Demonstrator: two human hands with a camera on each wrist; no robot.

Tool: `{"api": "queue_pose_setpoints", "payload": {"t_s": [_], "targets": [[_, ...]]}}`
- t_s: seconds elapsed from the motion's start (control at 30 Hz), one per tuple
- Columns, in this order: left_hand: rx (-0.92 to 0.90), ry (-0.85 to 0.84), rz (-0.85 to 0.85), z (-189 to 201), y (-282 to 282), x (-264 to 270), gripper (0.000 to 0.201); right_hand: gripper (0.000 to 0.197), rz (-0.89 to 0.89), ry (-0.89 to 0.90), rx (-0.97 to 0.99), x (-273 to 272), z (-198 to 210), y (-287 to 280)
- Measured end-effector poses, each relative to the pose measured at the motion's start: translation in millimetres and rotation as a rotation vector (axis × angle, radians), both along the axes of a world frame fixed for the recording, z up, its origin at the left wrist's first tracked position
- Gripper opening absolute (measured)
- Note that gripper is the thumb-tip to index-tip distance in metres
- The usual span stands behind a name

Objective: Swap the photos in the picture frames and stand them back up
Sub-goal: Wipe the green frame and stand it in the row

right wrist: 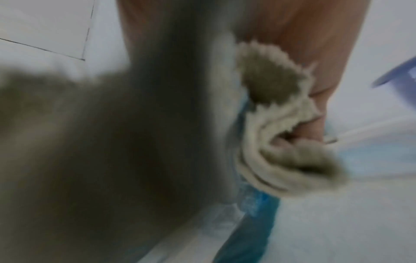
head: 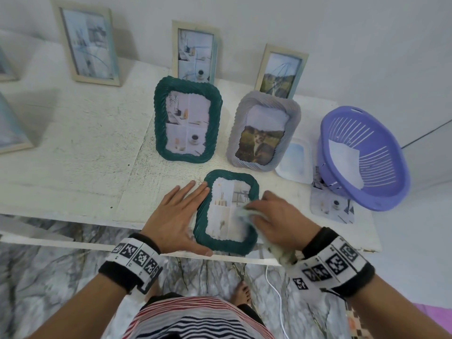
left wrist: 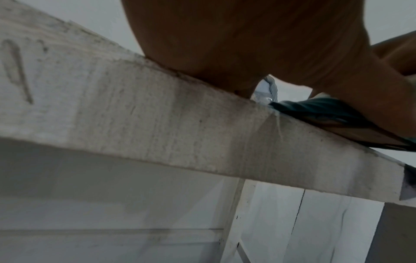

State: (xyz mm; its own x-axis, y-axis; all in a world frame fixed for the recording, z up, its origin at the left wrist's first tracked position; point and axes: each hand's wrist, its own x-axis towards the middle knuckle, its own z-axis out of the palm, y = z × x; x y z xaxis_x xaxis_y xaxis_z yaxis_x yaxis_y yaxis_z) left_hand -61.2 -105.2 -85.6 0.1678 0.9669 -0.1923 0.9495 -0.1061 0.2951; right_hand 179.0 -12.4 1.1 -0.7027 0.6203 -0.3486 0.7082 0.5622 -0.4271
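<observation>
Hands are working on a flat green frame (head: 226, 212): left hand (head: 175, 214) pressing its edge with straight fingers, right hand (head: 276, 216) clutching a cloth (head: 244, 212) on the glass.

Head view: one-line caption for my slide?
Left hand steadies flat green frame; right hand wipes its glass with cloth.

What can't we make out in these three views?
- Right hand fingertips: head view, hidden by the cloth.
- Flat green frame glass: right wrist view, motion blur and cloth cover it.
- Left hand fingers: left wrist view, palm fills the lens.
- Loose photo: head view, partly under purple basket.
</observation>
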Motion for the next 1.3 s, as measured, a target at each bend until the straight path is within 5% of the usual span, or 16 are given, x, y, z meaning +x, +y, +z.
{"api": "queue_pose_setpoints", "payload": {"t_s": [0.27, 0.53, 0.73, 1.0, 1.2, 1.3], "targets": [[0.013, -0.027, 0.003, 0, 0, 1, 0.142, 0.028, -0.507, -0.108, 0.522, 19, 5, 75], [-0.009, -0.016, -0.003, 2, 0, 1, 0.14, 0.029, -0.528, -0.15, 0.506, 5, -18, 117], [-0.001, -0.032, 0.001, 1, 0, 0, 0.14, 0.024, -0.562, -0.015, 0.558, 7, -22, 76], [0.053, -0.16, 0.032, 2, -3, 4, 0.131, 0.046, -0.612, 0.251, 0.079, -13, -45, -28], [0.082, -0.297, 0.09, 6, -9, 6, 0.127, 0.034, -1.08, 0.61, -0.393, -6, -50, -24], [0.021, -0.391, 0.103, 11, -11, 7, 0.128, 0.026, -1.148, 0.794, -0.65, -6, -48, -23]]}}
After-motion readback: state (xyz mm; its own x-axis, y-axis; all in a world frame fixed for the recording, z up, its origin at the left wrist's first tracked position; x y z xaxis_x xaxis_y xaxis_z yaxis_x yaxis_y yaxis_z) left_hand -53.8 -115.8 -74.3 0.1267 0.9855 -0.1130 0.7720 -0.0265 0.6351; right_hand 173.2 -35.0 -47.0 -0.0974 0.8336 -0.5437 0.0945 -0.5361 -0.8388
